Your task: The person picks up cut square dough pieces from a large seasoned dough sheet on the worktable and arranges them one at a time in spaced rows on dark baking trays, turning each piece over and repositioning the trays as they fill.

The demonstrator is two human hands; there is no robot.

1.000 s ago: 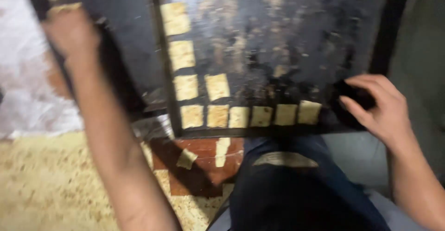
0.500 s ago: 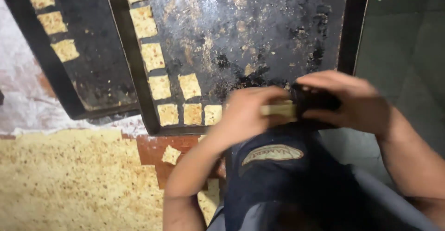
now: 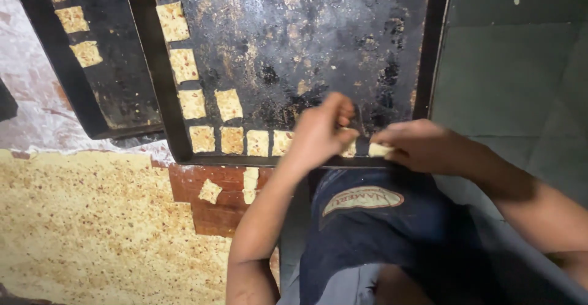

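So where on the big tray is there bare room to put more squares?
The big tray is bare across its middle and right, between the left column of squares and the right rim. The near edge is crowded: a row of squares, then left hand and right hand.

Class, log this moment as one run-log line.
left hand: on dough squares | right hand: holding pale dough square | large dark metal baking tray: row partly filled

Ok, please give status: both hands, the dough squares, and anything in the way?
Left hand and right hand both at near edge of big tray, each pinching a dough square. Bottom row part filled. Nothing in the way.
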